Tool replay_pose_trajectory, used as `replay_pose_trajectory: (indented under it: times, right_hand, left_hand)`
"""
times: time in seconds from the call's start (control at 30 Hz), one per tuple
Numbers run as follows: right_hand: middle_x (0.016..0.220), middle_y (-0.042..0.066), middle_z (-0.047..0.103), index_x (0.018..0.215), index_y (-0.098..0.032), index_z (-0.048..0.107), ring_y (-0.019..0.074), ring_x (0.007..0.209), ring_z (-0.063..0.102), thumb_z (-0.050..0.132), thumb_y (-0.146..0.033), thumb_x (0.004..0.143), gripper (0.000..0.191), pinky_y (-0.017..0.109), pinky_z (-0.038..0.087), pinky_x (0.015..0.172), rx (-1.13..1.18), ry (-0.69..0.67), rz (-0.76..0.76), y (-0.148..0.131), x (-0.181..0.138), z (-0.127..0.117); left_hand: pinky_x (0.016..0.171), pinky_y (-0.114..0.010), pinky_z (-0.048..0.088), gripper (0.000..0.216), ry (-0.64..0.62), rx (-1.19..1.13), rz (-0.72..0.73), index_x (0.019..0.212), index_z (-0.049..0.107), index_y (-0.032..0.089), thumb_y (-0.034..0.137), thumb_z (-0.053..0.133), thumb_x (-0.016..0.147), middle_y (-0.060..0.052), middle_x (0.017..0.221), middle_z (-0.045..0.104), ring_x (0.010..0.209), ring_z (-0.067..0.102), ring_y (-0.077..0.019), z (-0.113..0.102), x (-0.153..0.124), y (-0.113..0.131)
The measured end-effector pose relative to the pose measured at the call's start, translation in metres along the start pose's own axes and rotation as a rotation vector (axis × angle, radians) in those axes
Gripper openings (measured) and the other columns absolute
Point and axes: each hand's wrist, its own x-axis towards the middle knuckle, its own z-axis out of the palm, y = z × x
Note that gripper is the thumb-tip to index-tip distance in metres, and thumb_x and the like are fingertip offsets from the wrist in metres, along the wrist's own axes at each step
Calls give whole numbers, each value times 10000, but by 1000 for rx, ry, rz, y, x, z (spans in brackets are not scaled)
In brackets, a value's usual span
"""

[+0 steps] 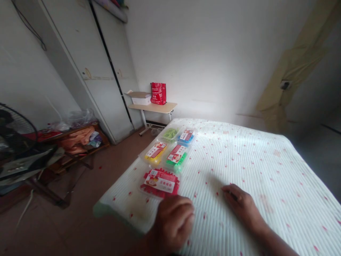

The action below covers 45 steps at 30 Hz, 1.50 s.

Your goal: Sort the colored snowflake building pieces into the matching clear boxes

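Note:
My left hand [173, 222] is curled into a loose fist on the white bedcover [255, 167], just below a clear box of red pieces [160, 182]. What its fingers hold, if anything, is hidden. My right hand [239, 202] rests palm down on the cover to the right, fingers bent and close together, nothing visible under it. Beyond the red box lie a yellow box [155, 152], a green box [176, 156], a light green box [170, 133] and a blue box [186, 136].
A small side table [153, 106] with a red bag [158, 93] and a white box [140, 97] stands by the far wall. White wardrobe doors [103, 78] are at left. A fan [16, 133] and a cluttered low rack [77, 140] occupy the left floor.

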Motion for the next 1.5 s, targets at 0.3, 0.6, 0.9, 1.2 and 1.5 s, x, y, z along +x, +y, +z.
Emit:
replay_pose_trajectory:
  times: [0.3,0.6,0.9,1.2,1.5]
  right_hand:
    - [856,25,578,1345,-143,358,106,590,544,552,-498,787,690,230,410,477,685,-392,176,-90,41,73]
    - [638,-76,536,1008,-196,464,51,420,497,644,-489,725,446,178,361,399,742,-509,295,-82,16,42]
    - [511,-48,557,1065,-195,473,105,402,531,583,-670,669,628,219,365,410,704,-368,592,-51,-51,-37]
    - [569,-52,548,1036,-189,461,102,414,512,517,-640,779,522,221,366,411,610,-204,427,-13,-22,-20]
    - [933,56,661,1128,-202,527,164,746,589,484,-484,876,381,282,477,651,342,-60,146,-15,15,-47]
  left_hand:
    - [906,-361,459,450,722,-233,-823,1128,608,187,484,529,799,-87,1154,637,1136,556,-253,-81,-3,-69]
    - [849,-337,488,604,428,-359,-753,1237,499,221,406,704,700,-75,1165,635,1001,618,-253,-27,-15,-33]
    - [967,-349,414,481,83,-793,-513,1202,550,212,373,657,762,-65,1172,634,1096,574,-243,55,72,2]
    - [964,-399,421,412,120,-1434,-590,1131,591,194,371,589,760,-41,1048,694,1037,618,-251,110,127,-29]
    - [936,-423,438,461,-14,-1435,-606,1189,564,188,440,537,805,-69,1066,690,997,637,-271,109,132,-37]
